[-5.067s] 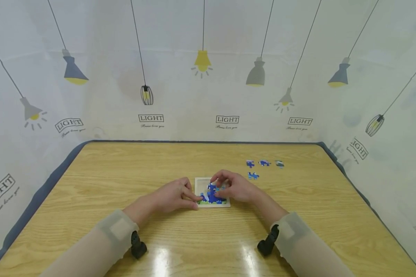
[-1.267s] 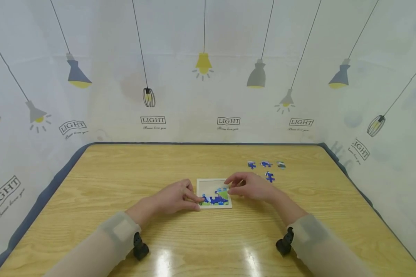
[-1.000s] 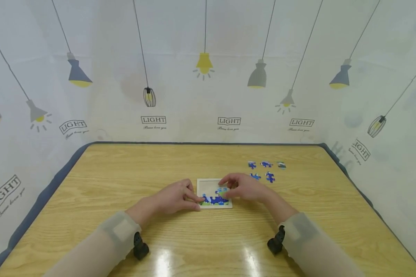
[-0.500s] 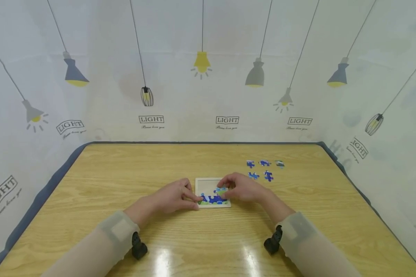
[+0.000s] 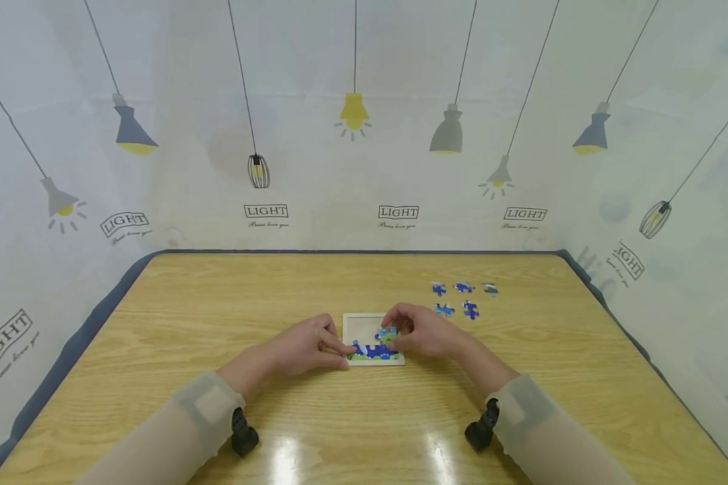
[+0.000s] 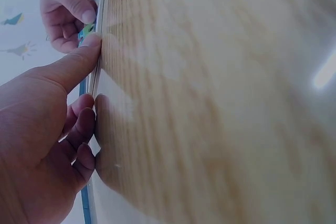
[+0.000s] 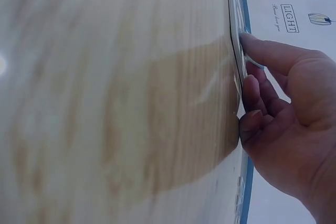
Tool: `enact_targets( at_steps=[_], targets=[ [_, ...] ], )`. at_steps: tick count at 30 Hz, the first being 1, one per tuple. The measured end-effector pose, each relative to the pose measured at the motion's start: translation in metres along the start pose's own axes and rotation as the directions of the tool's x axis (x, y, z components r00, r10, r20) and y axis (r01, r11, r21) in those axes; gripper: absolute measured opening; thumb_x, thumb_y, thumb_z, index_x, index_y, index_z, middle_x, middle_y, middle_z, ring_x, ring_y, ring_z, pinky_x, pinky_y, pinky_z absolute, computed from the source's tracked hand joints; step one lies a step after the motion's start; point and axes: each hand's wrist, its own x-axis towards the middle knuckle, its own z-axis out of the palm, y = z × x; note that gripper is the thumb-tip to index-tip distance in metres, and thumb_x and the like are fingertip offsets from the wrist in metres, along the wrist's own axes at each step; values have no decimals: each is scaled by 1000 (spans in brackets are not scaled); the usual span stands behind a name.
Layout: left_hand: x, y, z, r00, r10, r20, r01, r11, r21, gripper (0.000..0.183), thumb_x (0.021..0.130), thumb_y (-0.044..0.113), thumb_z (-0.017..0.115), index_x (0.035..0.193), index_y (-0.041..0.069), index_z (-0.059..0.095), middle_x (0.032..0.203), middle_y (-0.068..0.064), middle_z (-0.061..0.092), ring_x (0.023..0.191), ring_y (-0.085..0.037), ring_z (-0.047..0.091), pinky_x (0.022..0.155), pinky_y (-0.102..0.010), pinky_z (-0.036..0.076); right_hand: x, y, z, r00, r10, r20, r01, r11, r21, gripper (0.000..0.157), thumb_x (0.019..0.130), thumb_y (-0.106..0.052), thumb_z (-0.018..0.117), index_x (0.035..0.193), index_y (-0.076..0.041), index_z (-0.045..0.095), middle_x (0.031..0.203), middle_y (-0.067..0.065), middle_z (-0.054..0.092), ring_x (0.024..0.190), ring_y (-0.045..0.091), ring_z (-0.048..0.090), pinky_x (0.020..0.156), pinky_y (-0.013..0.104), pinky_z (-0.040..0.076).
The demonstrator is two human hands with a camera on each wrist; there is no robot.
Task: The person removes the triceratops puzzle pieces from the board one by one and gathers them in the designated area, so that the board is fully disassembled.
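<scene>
left hand (image 5: 306,345): resting on the tabletop (image 5: 218,303) at the puzzle tray's 9 o'clock side, fingers curling, thumb tip pressing against the tray's left edge; the left wrist view is showing that thumb (image 6: 73,64) lying along the thin board.
right hand (image 5: 421,331): sitting at the tray's 3 o'clock side, fingers bending in over the upper right part of the picture and pinching a green and blue puzzle piece (image 5: 389,333) right on the tray.
puzzle tray (image 5: 358,322): lying flat near the middle of the tabletop, between the two hands; its lower strip is showing blue and green pieces (image 5: 373,351) already in place, its upper left part is showing bare pale board.
right wrist view: thumb (image 7: 273,56) and curled fingers are touching the tray's edge; the piece itself is hidden here.
loose pieces (image 5: 455,300): five small ones lying in a cluster at 2 o'clock from the tray, well apart from the left hand and near the right one; three in a far row, two blue ones closer in.
wrist cameras: dark mounts are showing under both sleeves, one at 7 o'clock (image 5: 241,431) and one at 5 o'clock (image 5: 480,426) from the tray.
backdrop (image 5: 364,135): pale sheet printed with hanging lamps standing round the tabletop.
</scene>
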Motion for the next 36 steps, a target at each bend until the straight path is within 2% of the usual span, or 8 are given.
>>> enact_targets(
  at_steps=[7, 14, 23, 29, 33, 36],
  targets=[
    [1, 1, 0, 1000, -19, 4, 19, 1000, 2, 30, 99, 42, 83, 126, 28, 84, 103, 1, 56, 93, -14, 48, 78, -27, 41, -7, 2, -6, 999, -21, -31, 22, 1000, 18, 18, 104, -20, 76, 122, -24, 78, 111, 1, 69, 101, 21, 60, 88, 35, 51],
    [1, 0, 2, 1000, -13, -3, 13, 1000, 5, 31, 98, 41, 84, 126, 27, 84, 103, 1, 56, 93, -15, 49, 79, -28, 42, -22, 13, -24, 991, -42, -125, 48, 998, 44, 20, 107, -27, 73, 126, -25, 81, 108, 4, 69, 95, 23, 61, 79, 34, 53],
    [-1, 1, 2, 1000, -24, -4, 24, 1000, -1, 30, 98, 40, 83, 125, 26, 84, 102, 1, 55, 92, -15, 48, 78, -27, 41, -50, 43, -52, 980, 45, -193, -12, 985, 171, 28, 107, -32, 74, 129, -14, 73, 111, 10, 69, 97, 26, 67, 83, 36, 62],
    [-1, 3, 1, 1000, -27, -5, 27, 1000, -10, 30, 98, 39, 84, 125, 26, 84, 102, 1, 55, 92, -15, 48, 78, -28, 42, -70, 65, -79, 972, 29, -234, 16, 982, 187, 32, 110, -29, 70, 134, -8, 70, 109, 17, 72, 96, 30, 69, 79, 36, 61],
    [-1, 4, 0, 1000, -29, -5, 29, 1000, -13, 30, 99, 39, 83, 124, 25, 84, 102, 1, 55, 92, -15, 48, 79, -27, 41, -79, 85, -96, 966, 45, -256, 10, 978, 210, 36, 112, -23, 66, 143, -3, 65, 113, 19, 72, 99, 25, 72, 86, 35, 64],
    [-1, 4, 1, 1000, -31, 0, 31, 999, -5, 30, 98, 40, 83, 125, 25, 84, 102, 1, 55, 93, -15, 48, 79, -27, 41, -81, 101, -107, 956, 100, -276, -45, 979, 198, 40, 113, -23, 64, 145, 0, 62, 113, 15, 72, 97, 18, 70, 85, 32, 63]
  ],
)
